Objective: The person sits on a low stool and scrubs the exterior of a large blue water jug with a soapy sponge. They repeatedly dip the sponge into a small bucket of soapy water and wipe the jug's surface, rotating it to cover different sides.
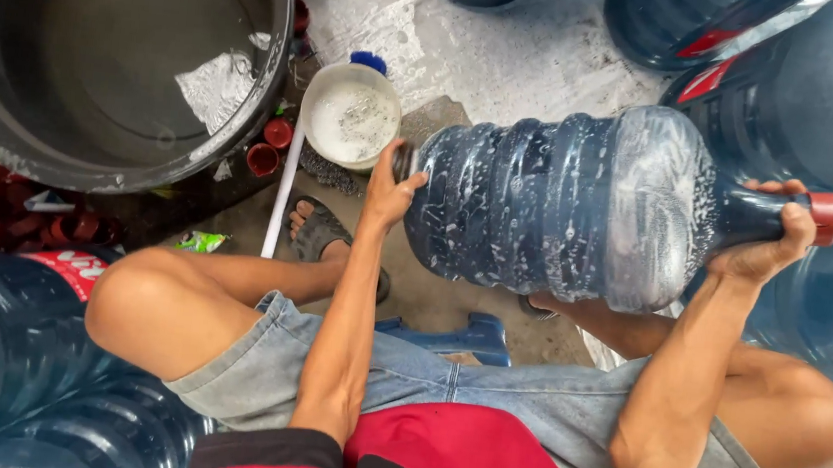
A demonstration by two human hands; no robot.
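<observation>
**Sideways, a soapy water jug held end to end between two hands**

Seen from the head camera, a seated person holds a large blue translucent plastic water jug level above the knees, its ribbed wall streaked with foam and droplets. The left hand is spread flat against the jug's base, palm pressing inward rather than clenched; the right hand is wrapped around the narrow neck just behind the red cap, fingers closed on it. Holding both ends in this way appears to steady a heavy, slippery vessel on its side, probably so the suds inside can wash over the walls.

Just beyond the left hand stands a small white plastic bucket of frothy liquid, within reach on the wet concrete floor. A wide black tub of water sits at upper left, with loose red bottle caps scattered beside its rim. More blue jugs crowd in at lower left and on the right. A low blue stool shows between the legs.
</observation>
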